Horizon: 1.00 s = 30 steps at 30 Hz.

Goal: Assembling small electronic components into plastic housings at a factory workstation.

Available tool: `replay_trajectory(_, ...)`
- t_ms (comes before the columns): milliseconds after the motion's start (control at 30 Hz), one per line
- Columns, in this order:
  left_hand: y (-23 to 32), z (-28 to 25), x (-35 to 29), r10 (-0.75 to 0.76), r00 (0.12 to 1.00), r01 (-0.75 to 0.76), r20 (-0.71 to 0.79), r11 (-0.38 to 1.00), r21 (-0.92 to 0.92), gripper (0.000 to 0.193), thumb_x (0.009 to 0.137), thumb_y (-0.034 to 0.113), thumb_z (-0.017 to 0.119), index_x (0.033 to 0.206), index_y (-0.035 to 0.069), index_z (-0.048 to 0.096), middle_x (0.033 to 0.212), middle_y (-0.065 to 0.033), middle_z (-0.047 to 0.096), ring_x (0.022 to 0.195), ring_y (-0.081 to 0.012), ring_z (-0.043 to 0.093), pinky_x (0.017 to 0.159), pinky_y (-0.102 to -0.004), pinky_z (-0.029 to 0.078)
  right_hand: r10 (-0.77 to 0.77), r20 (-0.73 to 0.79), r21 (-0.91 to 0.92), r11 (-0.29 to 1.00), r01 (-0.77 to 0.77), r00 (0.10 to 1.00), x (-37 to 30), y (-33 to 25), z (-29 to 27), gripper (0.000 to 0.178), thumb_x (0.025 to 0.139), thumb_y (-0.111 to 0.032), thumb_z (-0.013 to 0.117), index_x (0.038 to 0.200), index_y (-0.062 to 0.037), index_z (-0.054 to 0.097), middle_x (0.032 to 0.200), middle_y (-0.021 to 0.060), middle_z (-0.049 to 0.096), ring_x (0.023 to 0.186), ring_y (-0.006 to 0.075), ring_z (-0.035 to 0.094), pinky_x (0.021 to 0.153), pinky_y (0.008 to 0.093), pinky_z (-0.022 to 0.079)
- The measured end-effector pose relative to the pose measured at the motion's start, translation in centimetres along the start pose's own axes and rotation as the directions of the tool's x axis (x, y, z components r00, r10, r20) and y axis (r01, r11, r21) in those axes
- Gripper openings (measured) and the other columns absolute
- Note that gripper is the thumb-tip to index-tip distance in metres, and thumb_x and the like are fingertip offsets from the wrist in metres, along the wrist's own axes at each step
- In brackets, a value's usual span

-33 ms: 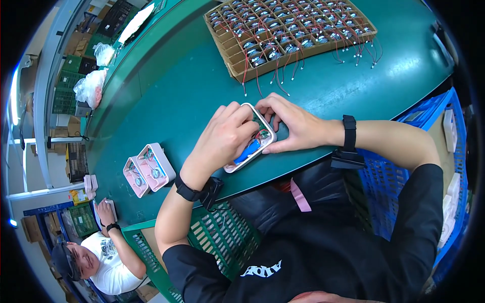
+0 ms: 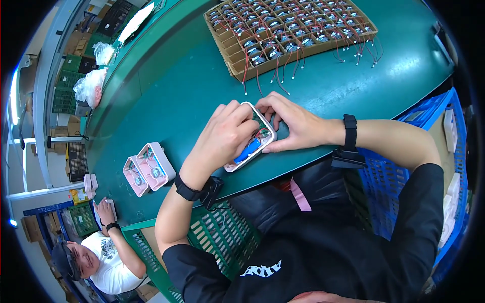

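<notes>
A white plastic housing (image 2: 273,138) rests on the green table close to its front edge, its inside facing up. In it show a blue cylindrical battery (image 2: 248,150), a green circuit board and thin red wires. My right hand (image 2: 300,125) grips the housing's right end, thumb at the near rim and fingers at the far corner. Over the left part is my left hand (image 2: 225,135), its fingers curled down into the housing. Whatever those fingertips hold is hidden beneath them.
Two pale pink housings (image 2: 167,157) with parts inside stand at the left. A divided cardboard tray (image 2: 235,73) of small wired speakers lies at the back. Green (image 2: 222,227) and blue crates (image 2: 376,194) flank my lap. A co-worker (image 2: 108,257) sits at the far left.
</notes>
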<state>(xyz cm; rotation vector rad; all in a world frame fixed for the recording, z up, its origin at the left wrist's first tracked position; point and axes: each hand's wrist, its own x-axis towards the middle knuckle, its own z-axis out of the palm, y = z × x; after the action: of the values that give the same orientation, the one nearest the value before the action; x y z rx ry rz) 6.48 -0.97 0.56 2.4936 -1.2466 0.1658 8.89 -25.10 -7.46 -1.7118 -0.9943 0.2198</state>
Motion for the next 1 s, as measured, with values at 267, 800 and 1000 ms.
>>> replay_trajectory(267,-0.4,-0.6,-0.1,-0.034,0.999,0.034,0.021,0.999,0.010,0.022,0.080,0.007,0.083,0.101,0.008,0.076,0.097,-0.0055,0.062,0.090,-0.0254,0.060,0.079,-0.0400,0.046,-0.014,0.003,-0.017,1.000,0.014,1.000,0.0,0.0,-0.1,0.083,0.083,-0.030,0.096,0.144,-0.0005,0.048,0.125,0.0132,0.053,0.108,0.0234,0.064,0.085,0.0330,0.060)
replay_trajectory(800,-0.6,-1.9,-0.9,-0.105,0.992,0.116,0.064,0.968,-0.222,0.010,0.089,0.015,0.080,0.098,0.010,0.079,0.095,-0.0048,0.066,0.092,-0.0242,0.062,0.086,-0.0396,0.045,0.005,0.030,0.000,1.000,-0.005,1.000,0.0,-0.2,-0.2,0.084,0.083,-0.028,0.096,0.145,-0.0012,0.048,0.130,0.0134,0.054,0.109,0.0232,0.064,0.084,0.0318,0.059)
replay_trajectory(1000,-2.1,-2.5,-1.3,-0.288,0.956,0.290,0.061,0.889,-0.353,0.014,0.091,0.018,0.082,0.101,0.009,0.080,0.097,-0.0043,0.073,0.094,-0.0253,0.065,0.085,-0.0390,0.049,0.011,0.035,-0.004,1.000,-0.011,0.999,0.2,-0.1,-0.4,0.085,0.082,-0.029,0.097,0.146,-0.0012,0.048,0.132,0.0139,0.055,0.111,0.0231,0.064,0.085,0.0317,0.059)
